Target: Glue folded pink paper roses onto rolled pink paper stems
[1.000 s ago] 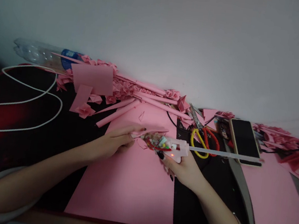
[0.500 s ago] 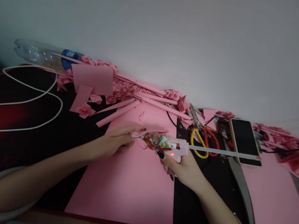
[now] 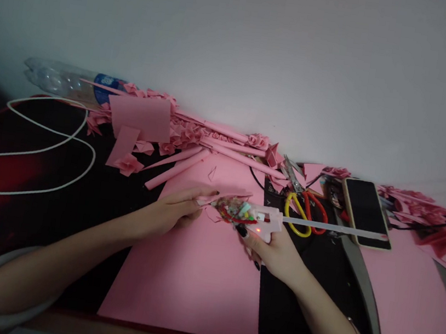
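Note:
My right hand (image 3: 273, 251) is closed around the handle of a hot glue gun (image 3: 267, 220), whose small orange light glows. A long translucent glue stick (image 3: 318, 224) sticks out of its back end to the right. The gun's front, covered in colourful bits, points left toward my left hand (image 3: 184, 206). That hand pinches a small folded piece of pink paper (image 3: 204, 200) at the nozzle; its exact shape is partly hidden by the fingers and gun. Beneath both hands lies a large pink paper sheet (image 3: 190, 284).
Scissors (image 3: 300, 205) with yellow and red handles lie right of the glue gun, beside a phone (image 3: 366, 212). Rolled pink paper tubes (image 3: 177, 169) and folded paper flowers (image 3: 188, 134) line the wall. A plastic bottle (image 3: 61, 79) and a white cable (image 3: 46, 150) lie left.
Both hands keep nearly the same pose, with the glue gun still held against the pink paper piece. The whole view has shifted very slightly.

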Tool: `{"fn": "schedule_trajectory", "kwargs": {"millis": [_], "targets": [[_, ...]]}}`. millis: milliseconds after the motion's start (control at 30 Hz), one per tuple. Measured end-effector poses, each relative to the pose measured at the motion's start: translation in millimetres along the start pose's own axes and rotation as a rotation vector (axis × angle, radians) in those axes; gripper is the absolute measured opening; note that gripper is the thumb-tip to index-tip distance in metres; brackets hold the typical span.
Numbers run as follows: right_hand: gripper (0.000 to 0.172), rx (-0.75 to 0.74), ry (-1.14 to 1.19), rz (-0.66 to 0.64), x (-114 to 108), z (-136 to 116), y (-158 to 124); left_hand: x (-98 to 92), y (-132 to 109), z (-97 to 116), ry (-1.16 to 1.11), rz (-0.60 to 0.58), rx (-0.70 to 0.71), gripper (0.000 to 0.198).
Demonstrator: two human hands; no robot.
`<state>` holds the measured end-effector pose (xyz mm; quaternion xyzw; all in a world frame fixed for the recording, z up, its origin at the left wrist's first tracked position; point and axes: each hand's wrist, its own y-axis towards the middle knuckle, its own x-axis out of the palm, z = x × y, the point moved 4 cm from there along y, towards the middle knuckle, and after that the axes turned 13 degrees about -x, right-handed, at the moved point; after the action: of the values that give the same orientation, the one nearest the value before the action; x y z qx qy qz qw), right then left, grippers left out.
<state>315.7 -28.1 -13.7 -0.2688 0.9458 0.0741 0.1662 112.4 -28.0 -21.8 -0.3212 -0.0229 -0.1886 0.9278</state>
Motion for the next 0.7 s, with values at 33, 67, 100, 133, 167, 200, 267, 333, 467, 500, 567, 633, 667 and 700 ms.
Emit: {"fn": "schedule_trajectory", "kwargs": {"millis": [33,67,100,133,167,200,267,333,467,500,567,633,667,700], "targets": [[0.022,-0.003,-0.006,0.002,0.3,-0.2,-0.4,0.2,0.1,-0.1,-0.002,-0.002,-0.001,0.05],[0.024,-0.005,-0.008,0.007,0.5,-0.5,-0.6,0.3,0.1,0.0,-0.006,-0.001,-0.004,0.051],[0.025,-0.007,-0.009,0.013,0.9,-0.9,-0.8,0.5,0.1,0.2,-0.012,0.002,-0.009,0.051],[0.026,-0.007,-0.009,0.017,1.2,-1.4,-0.9,0.6,-0.1,0.5,-0.018,0.005,-0.015,0.051],[0.026,-0.006,-0.009,0.017,1.6,-1.9,-0.8,0.7,-0.4,1.0,-0.023,0.009,-0.018,0.051],[0.025,-0.004,-0.005,0.018,1.9,-2.5,-0.7,0.7,-0.7,1.4,-0.026,0.01,-0.017,0.051],[0.022,-0.002,0.014,0.014,2.5,-3.6,0.0,0.6,-1.1,1.9,-0.025,0.003,-0.013,0.051],[0.018,-0.001,0.04,0.008,2.8,-4.9,0.8,0.0,-1.1,1.3,-0.024,-0.002,-0.013,0.051],[0.02,-0.01,0.047,0.0,2.8,-7.5,1.8,-0.6,-0.5,0.4,-0.005,-0.003,-0.002,0.052],[0.022,-0.013,0.043,-0.004,2.9,-8.1,1.7,-0.5,-0.5,0.4,-0.002,-0.001,0.001,0.052],[0.023,-0.022,0.03,-0.007,3.0,-8.9,1.3,-0.1,-0.5,0.6,0.004,0.003,0.001,0.053],[0.022,-0.024,0.018,-0.002,3.0,-8.9,0.6,0.4,-0.6,1.0,0.014,0.003,0.001,0.053],[0.023,-0.022,0.012,0.0,3.1,-8.5,0.2,0.7,-0.7,1.3,0.02,-0.002,0.002,0.053],[0.023,-0.019,0.006,-0.002,3.2,-8.1,0.0,0.9,-0.9,1.6,0.022,-0.004,0.003,0.053]]}}
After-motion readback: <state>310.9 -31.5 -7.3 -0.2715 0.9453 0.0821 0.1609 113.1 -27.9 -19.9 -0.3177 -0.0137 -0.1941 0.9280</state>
